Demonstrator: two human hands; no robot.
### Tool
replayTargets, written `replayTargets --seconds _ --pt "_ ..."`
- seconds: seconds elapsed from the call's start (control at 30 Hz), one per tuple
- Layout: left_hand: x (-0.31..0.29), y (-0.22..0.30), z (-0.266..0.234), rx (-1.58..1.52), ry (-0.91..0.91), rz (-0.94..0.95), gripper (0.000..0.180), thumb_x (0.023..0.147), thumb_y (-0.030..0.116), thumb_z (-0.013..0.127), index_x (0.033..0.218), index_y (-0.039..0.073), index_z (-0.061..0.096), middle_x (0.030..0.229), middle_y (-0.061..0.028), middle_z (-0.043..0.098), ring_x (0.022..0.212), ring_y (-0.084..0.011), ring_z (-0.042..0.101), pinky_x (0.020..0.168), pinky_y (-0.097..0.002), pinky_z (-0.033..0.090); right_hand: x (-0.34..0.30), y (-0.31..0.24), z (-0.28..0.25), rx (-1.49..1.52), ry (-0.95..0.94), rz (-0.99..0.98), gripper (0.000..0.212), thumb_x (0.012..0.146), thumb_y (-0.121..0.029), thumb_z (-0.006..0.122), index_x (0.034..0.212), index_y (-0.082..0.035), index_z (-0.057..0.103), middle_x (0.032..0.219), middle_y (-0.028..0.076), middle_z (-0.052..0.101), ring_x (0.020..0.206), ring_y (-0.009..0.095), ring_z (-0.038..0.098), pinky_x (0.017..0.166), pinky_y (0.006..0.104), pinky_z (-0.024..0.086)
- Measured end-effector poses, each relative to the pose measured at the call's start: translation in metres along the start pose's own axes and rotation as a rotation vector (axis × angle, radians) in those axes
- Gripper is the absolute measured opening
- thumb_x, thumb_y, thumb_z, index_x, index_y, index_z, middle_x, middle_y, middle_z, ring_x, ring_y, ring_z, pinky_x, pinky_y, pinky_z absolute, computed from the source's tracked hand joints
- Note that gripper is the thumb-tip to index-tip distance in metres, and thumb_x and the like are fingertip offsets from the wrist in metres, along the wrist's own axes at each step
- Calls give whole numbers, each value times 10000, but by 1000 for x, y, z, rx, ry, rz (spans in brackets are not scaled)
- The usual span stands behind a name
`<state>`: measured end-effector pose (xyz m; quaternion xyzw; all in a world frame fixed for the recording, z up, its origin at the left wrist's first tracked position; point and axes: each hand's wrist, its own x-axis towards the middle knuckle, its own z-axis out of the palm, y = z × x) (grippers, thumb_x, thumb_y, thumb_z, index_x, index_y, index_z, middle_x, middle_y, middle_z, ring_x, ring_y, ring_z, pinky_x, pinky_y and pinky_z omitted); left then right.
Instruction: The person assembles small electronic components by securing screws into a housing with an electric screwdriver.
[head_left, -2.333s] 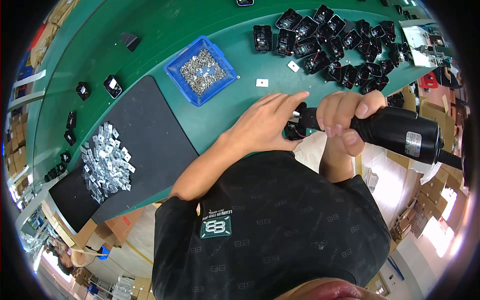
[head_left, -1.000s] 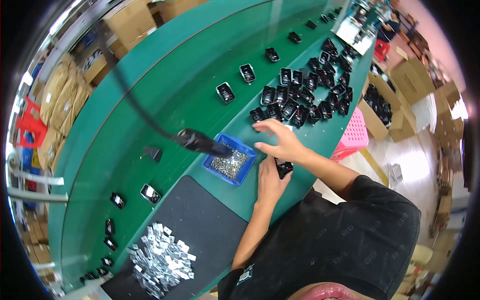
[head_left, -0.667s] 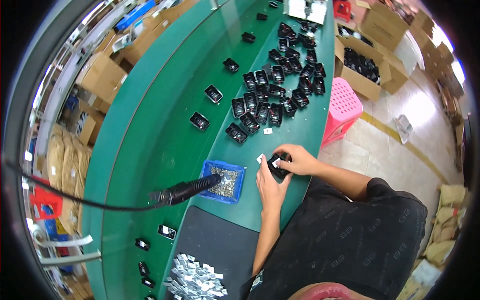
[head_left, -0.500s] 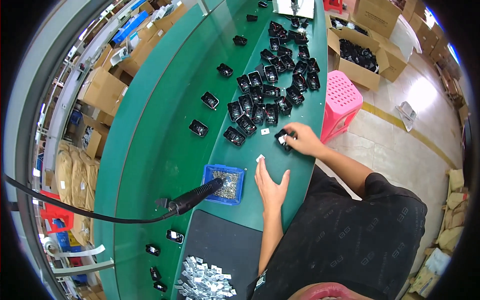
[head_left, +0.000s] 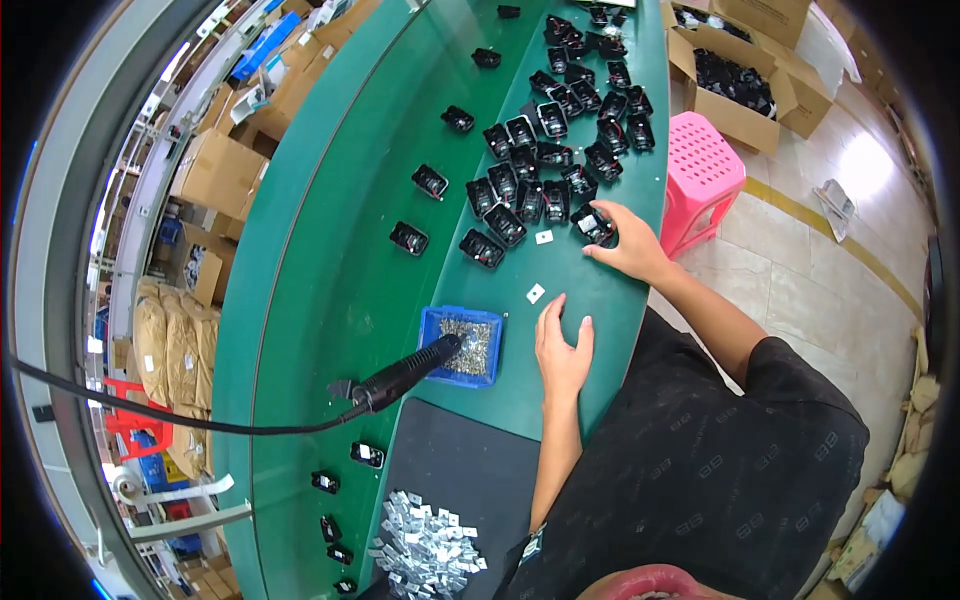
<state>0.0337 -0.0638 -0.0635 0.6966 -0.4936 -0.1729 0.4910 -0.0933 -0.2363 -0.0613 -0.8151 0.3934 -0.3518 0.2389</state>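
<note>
My right hand [head_left: 632, 246] has its thumb and fingers around a small black plastic housing [head_left: 592, 227] on the green worktop, with a white piece showing inside. My left hand [head_left: 563, 352] is open and holds nothing, its fingers spread just below a small white-silver plate with a dark hole [head_left: 536, 293]. Another such plate [head_left: 544, 237] lies beside the housing. To the left of my left hand sits a blue tray [head_left: 432, 345] of small screws, and a black electric screwdriver [head_left: 405, 375] on a cable reaches over it.
Many black housings [head_left: 527, 163] crowd the far worktop; others sit spaced along the green belt [head_left: 335, 330]. A heap of metal plates [head_left: 428, 545] lies on a dark mat [head_left: 470, 440]. A pink stool [head_left: 705, 165] and open cartons [head_left: 735, 110] stand to the right.
My right fingers have shifted from over the housing's opening to its sides. My left fingertips have come off the nearer plate, which lies uncovered. The whole view has shifted slightly.
</note>
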Motion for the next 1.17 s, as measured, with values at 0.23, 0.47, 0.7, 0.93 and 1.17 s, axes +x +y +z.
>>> replayTargets --seconds 0.23,0.47,0.7,0.93,1.17 --pt "0 -1 -4 -216 -129 -41 313 805 103 668 1099 14 609 988 -116 663 807 -196 623 729 -305 508 34 -84 21 316 -239 -73 566 693 -170 739 1200 -18 539 1119 151 623 1028 254 617 866 344 486" --pt "-2 -4 -10 -237 -108 0 303 798 85 671 1085 12 608 989 -122 658 791 -203 613 720 -308 512 120 -194 165 134 -745 -399 460 758 -268 706 1128 -53 539 916 174 654 874 342 636 787 424 503" --pt "-1 -12 -13 -281 -202 -40 328 821 132 654 1108 -4 571 1028 -167 617 863 -315 609 783 -381 496 120 -215 261 -63 -838 -556 495 735 -381 728 1050 -33 573 852 181 664 841 363 644 755 442 512" --pt "6 -11 -5 -443 -118 80 317 799 80 653 1101 16 579 1025 -153 609 881 -298 610 763 -338 491 121 -206 214 69 -750 -591 414 798 -362 675 1054 -44 602 932 181 653 837 340 653 752 433 522" --pt "11 -6 -9 -393 -192 -118 340 819 144 676 1135 30 621 1061 -120 647 921 -202 634 790 -313 502 92 -145 75 345 -518 -471 154 861 -119 611 982 -24 616 861 101 632 743 194 662 645 316 536"
